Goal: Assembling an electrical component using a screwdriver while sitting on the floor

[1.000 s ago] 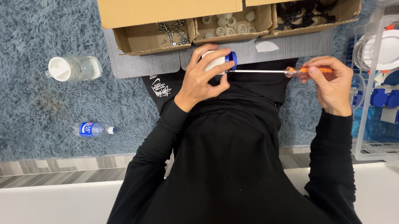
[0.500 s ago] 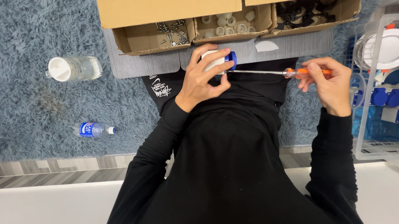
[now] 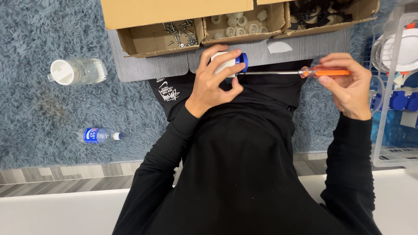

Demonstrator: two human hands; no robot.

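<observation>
My left hand [image 3: 215, 81] grips a small white and blue plug-like part [image 3: 230, 61] in front of my chest. My right hand [image 3: 348, 85] holds an orange-handled screwdriver [image 3: 326, 72] level. Its metal shaft [image 3: 270, 73] runs left and its tip meets the blue end of the part. Both arms are in black sleeves.
Open cardboard boxes sit ahead: one with screws [image 3: 178, 33], one with white rings [image 3: 238, 22], one with black parts [image 3: 324, 8]. A clear jar [image 3: 77, 71] and a small bottle [image 3: 99, 135] lie on the blue shaggy rug. A clear rack [image 3: 413, 73] with white discs and blue parts stands at right.
My right hand has shifted slightly on the screwdriver handle, as if turning it. The left hand and the part stay in the same place.
</observation>
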